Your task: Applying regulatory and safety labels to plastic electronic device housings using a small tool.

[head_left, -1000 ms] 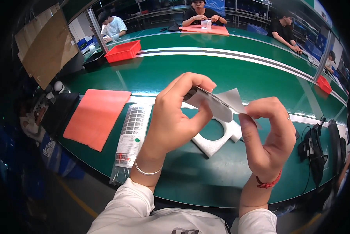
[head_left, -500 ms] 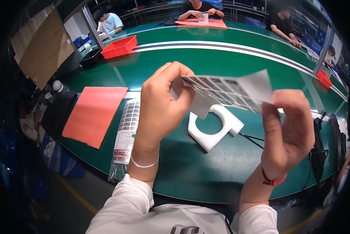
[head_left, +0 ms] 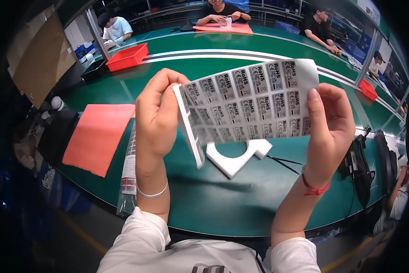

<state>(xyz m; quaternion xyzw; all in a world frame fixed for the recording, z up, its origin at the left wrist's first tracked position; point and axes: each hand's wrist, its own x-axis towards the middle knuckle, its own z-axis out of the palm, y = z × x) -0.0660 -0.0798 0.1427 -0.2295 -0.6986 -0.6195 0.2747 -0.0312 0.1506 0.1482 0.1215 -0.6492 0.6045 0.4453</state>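
Holding the label sheet (head_left: 250, 102) up over the green desk (head_left: 222, 200), my left hand (head_left: 156, 116) pinches its curled left edge and my right hand (head_left: 329, 120) its right edge, fingers pressed tight, keeping it taut above the white foam piece (head_left: 234, 159).

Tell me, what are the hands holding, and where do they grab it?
A sheet of small grey stickers. The left hand pinches its folded left edge; the right hand grips its right edge.
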